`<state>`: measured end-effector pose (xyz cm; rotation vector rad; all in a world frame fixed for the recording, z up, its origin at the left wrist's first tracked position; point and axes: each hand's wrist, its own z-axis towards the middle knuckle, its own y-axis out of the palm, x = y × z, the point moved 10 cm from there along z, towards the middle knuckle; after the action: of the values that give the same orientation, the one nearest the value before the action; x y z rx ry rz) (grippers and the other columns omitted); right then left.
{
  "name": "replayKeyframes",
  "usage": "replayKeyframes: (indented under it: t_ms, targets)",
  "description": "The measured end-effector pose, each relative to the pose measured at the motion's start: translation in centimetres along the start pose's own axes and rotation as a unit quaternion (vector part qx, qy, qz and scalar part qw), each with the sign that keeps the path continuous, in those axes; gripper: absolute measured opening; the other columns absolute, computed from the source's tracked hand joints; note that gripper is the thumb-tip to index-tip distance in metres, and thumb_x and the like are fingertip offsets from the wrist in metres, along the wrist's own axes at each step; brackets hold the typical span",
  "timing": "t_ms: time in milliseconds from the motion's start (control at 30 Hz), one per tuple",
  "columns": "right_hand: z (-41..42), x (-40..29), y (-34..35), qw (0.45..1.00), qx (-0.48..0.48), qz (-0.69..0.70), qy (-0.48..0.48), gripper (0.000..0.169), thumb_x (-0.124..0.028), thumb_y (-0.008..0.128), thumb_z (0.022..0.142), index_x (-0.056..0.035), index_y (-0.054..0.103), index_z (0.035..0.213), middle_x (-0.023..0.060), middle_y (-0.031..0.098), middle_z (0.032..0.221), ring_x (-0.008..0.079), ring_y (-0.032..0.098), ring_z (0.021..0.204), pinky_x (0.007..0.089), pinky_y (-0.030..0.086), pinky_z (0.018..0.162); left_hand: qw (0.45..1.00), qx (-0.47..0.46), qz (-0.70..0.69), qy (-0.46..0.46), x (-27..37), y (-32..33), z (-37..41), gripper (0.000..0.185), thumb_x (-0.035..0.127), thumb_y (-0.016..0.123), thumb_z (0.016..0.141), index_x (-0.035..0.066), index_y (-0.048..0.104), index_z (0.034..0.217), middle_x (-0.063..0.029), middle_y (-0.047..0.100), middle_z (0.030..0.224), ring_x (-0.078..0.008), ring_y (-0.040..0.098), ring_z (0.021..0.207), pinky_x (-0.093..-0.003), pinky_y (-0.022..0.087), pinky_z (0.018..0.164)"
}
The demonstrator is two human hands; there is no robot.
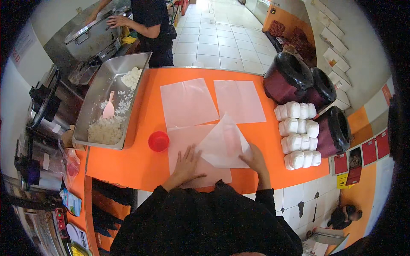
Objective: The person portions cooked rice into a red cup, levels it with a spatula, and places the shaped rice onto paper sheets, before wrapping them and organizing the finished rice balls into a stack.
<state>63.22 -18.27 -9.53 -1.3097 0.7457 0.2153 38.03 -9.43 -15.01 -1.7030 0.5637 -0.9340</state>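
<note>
My left hand (pixel 187 168) rests spread on a sheet of translucent paper (pixel 182 139) on the orange table, its fingertips at the left corner of a folded paper sheet (pixel 211 150). My right hand (pixel 254 158) touches the folded sheet's right edge; whether it pinches the paper is unclear. Two flat sheets (pixel 189 102) (pixel 240 100) lie beyond. A red plastic cup (pixel 159 141) stands left of my left hand. Farther left, a deep steel tray (pixel 128 126) holds white rice (pixel 105 131) and a pink rice paddle (pixel 109 109).
White wrapped packets (pixel 293 144) stand in rows at the right, beside several dark red rice cookers (pixel 333 131). Behind the tray, a co-worker (pixel 149 28) has hands at a large metal pot's lid (pixel 86 30). Another person (pixel 344 216) is at lower right. A kitchen scale (pixel 77 235) sits lower left.
</note>
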Motion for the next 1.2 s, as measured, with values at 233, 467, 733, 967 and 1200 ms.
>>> replayKeyframes:
  t_ms: [233,467,733,967,1200]
  targets:
    - [-2.5,2.0,-11.1,0.955,0.084,-0.019,0.285,0.028,-0.017,0.054,0.088,0.0005,0.062,0.11,0.0226,0.066,0.09,0.0375,0.063,0.09,0.0434,0.048,0.077,0.995,0.076,-0.057,0.027,0.3,-3.4,-1.1,0.093,0.055,0.07,0.073,0.006,0.03,0.141,-0.0221,0.025,0.146,-0.0361,0.028,0.133,-0.056,0.028,0.104]
    - [-6.5,-9.6,-17.4,0.967,0.225,-0.108,-0.059,0.036,-0.003,0.053,0.084,-0.0041,0.06,0.119,0.0162,0.056,0.124,0.0342,0.051,0.118,0.0411,0.042,0.097,0.824,0.06,-0.54,0.16,7.0,-24.8,-7.2,0.035,0.015,0.071,0.082,-0.001,0.058,0.11,-0.0082,0.061,0.089,-0.0172,0.058,0.077,-0.0305,0.046,0.071]
    - [-6.7,-4.5,-0.4,0.977,-0.02,-0.214,0.018,0.049,-0.018,0.052,0.089,-0.0127,0.042,0.137,0.0132,0.027,0.15,0.0385,0.025,0.137,0.0632,0.028,0.102,0.432,-0.171,-0.651,0.6,16.4,-33.1,-16.6,0.079,0.064,0.051,0.086,-0.009,0.061,0.113,0.0,0.051,0.057,-0.0125,0.048,0.043,-0.0258,0.028,0.038]
    - [-7.4,-2.1,3.8,0.98,-0.092,-0.164,0.067,0.055,-0.039,0.051,0.093,-0.0098,0.041,0.138,0.0168,0.031,0.146,0.0413,0.027,0.135,0.056,0.028,0.106,0.41,-0.231,-0.711,0.523,17.1,-32.1,-17.0,0.078,0.064,0.054,0.082,-0.01,0.057,0.104,0.0004,0.047,0.057,-0.0125,0.046,0.043,-0.026,0.03,0.04]
    - [-6.4,-1.2,4.0,0.982,-0.026,-0.184,-0.02,0.054,-0.041,0.053,0.091,-0.006,0.045,0.132,0.0186,0.04,0.138,0.0421,0.038,0.126,0.0521,0.037,0.099,0.374,-0.283,-0.706,0.531,15.8,-30.1,-19.6,0.075,0.06,0.058,0.082,-0.011,0.043,0.101,-0.0056,0.05,0.062,-0.0216,0.052,0.047,-0.0289,0.037,0.04]
